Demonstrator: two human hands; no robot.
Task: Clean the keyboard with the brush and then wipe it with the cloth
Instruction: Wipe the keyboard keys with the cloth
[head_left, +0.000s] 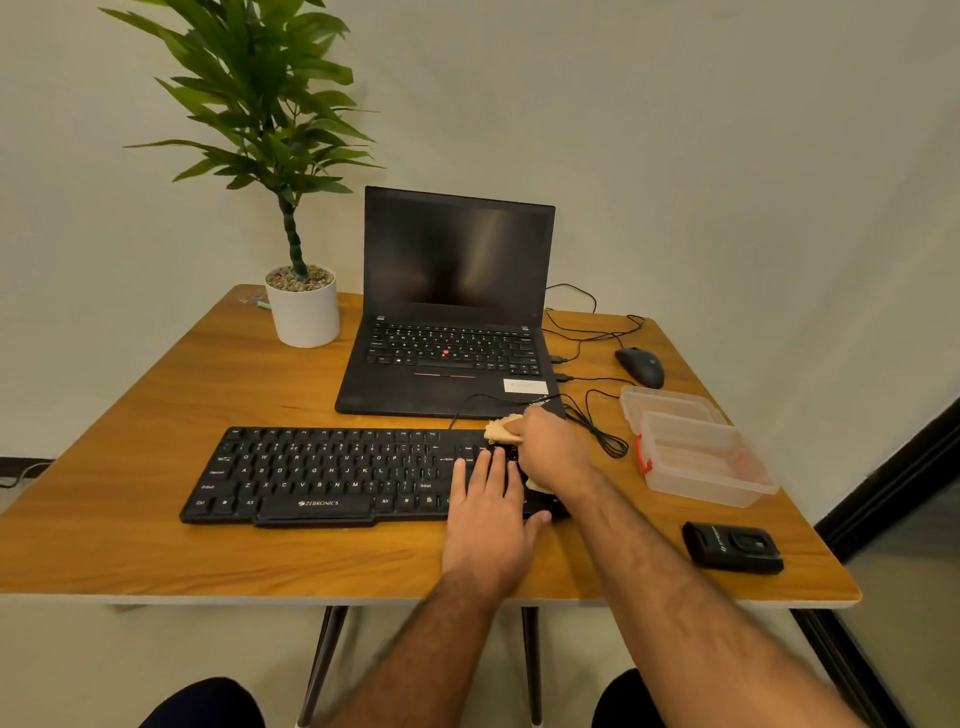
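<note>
Keyboard (322, 475): black, lies on the counter (130, 551) just in front of the person, its long axis running left to right, parallel to the near edge.
Cloth (501, 430): beige, bunched under the right hand at the keyboard's right end; one corner shows past the knuckles, another below the wrist.
Right hand (550, 447): fingers curled over the cloth, grasping it and pressing it onto the keys of the right block.
Left hand (488, 514): released, fingers straight and flat on the keys just left of the cloth, thumb at the keyboard's near edge; it seems to steady the board.
Stage: judged from the cloth in use, the wiping is under way; the brush cannot be made out with certainty.
Key relation: nearly the whole unwiped length stretches away to the left of the cloth, along the long axis; the left hand lies directly in that path and would have to lift or shift first.
Cable (597, 431): black loops just right of and behind the right hand, close enough to snag.
Laptop (452, 322): open, screen dark, just behind the keyboard.
Others: plastic box (696, 457) and mouse (640, 366) to the right, small black device (732, 546) near the front right corner, potted plant (304, 306) at the far left.
</note>
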